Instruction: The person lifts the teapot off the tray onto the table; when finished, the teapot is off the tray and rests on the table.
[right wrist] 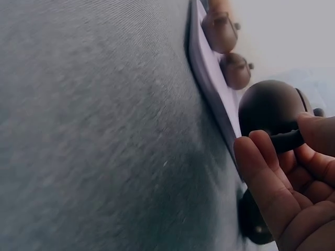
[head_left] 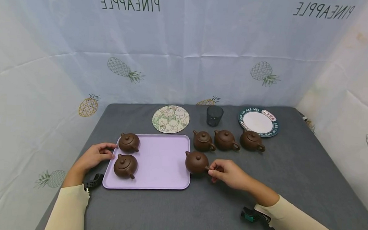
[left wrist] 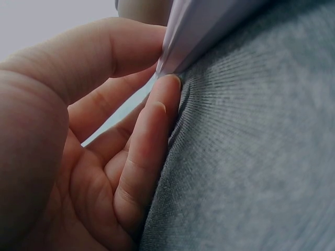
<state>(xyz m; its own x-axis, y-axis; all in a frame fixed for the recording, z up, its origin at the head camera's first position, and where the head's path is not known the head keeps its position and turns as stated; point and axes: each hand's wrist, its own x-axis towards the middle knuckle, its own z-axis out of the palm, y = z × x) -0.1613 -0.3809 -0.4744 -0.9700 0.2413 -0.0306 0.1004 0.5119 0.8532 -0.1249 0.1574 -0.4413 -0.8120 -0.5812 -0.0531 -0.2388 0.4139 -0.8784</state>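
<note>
1. Our R hand pinches a brn teapot by its handle, at the tray's R edge.
2. Our L hand, fingers relaxed, touches tray's L rim.
3. We've 2 similar pots on tray, L side; 3 more pots farther back, R of tray.

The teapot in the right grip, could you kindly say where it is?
In the head view, the brown teapot in the right grip is right of centre, overlapping the right edge of the lilac tray, in front of another teapot.
</note>
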